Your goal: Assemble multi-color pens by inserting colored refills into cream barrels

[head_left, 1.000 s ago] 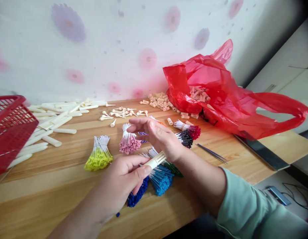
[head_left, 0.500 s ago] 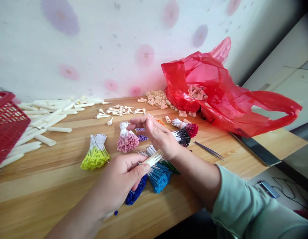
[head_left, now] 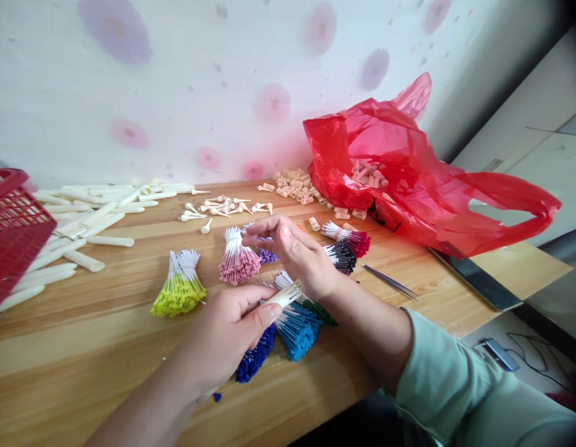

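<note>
My left hand [head_left: 236, 329] pinches a cream plastic tube [head_left: 284, 296] between thumb and fingers, slotted end pointing up and to the right. The heel of my right hand [head_left: 300, 254] is at that slotted end; whether it touches cannot be made out. My right hand's fingers are stretched out and grip nothing. Below the hands lie bundles of thin white-stemmed sticks with coloured tips: light blue [head_left: 300, 335], dark blue [head_left: 255, 357] and partly hidden green [head_left: 320, 310]. Around them are pink [head_left: 240, 257], yellow [head_left: 179, 282], purple [head_left: 268, 253], black [head_left: 342, 256] and red [head_left: 355, 239] bundles.
Cream tubes [head_left: 90, 211] lie at left beside a red basket [head_left: 20, 230]. Small cream pointed pieces [head_left: 218, 206] and slotted pieces [head_left: 295, 183] lie at the back. A red plastic bag [head_left: 409, 167], tweezers [head_left: 390, 282] and a dark flat device [head_left: 483, 282] are at right.
The tube has turned slightly in my left hand, its slots showing at a different angle. My right hand has shifted slightly to the right. The bundles lie as before.
</note>
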### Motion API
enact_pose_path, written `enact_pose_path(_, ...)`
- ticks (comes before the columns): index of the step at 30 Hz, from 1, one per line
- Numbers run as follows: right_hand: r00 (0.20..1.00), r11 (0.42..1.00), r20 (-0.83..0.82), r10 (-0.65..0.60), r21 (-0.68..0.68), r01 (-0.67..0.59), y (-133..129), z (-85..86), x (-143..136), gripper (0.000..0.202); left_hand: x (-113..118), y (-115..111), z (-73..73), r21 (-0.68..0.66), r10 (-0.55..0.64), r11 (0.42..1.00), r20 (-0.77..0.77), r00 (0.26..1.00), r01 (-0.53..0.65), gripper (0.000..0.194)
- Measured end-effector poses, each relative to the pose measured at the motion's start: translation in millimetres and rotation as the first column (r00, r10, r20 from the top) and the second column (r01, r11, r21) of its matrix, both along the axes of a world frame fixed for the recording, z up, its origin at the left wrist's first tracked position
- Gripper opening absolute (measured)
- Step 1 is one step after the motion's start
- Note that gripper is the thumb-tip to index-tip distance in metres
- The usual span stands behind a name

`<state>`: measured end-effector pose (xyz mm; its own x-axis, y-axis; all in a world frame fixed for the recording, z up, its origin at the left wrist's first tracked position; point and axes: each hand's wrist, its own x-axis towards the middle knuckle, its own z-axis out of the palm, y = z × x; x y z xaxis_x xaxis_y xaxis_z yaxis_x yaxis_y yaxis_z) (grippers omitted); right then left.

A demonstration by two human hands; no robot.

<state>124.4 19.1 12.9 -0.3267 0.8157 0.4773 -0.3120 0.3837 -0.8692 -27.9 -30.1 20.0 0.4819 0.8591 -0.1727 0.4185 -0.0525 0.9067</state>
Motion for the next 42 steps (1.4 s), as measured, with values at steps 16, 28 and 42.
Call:
enact_pose_path(16,0.909,0.921,0.307,-0.282,0.353,0.166,-14,31.5,20,0.02,-10,3,-9.7,-0.296,0.107,0.955,0.369,0.923,0.008,0.033)
enact_pose_path(28,0.119,0.602,0.695,-0.709,0.685,-0.41,-23,39.0,21,0.02,-8,-6,1.0,-0.078,0.052,0.996,0.206,0.977,-0.037,0.03)
enact_pose_path(42,0.074,0.434,0.591,-0.803,0.666,-0.607,12,73.6,-24,0.027,-21,6,13.3,0.271,0.261,0.921,0.099,0.96,-0.279,0.033)
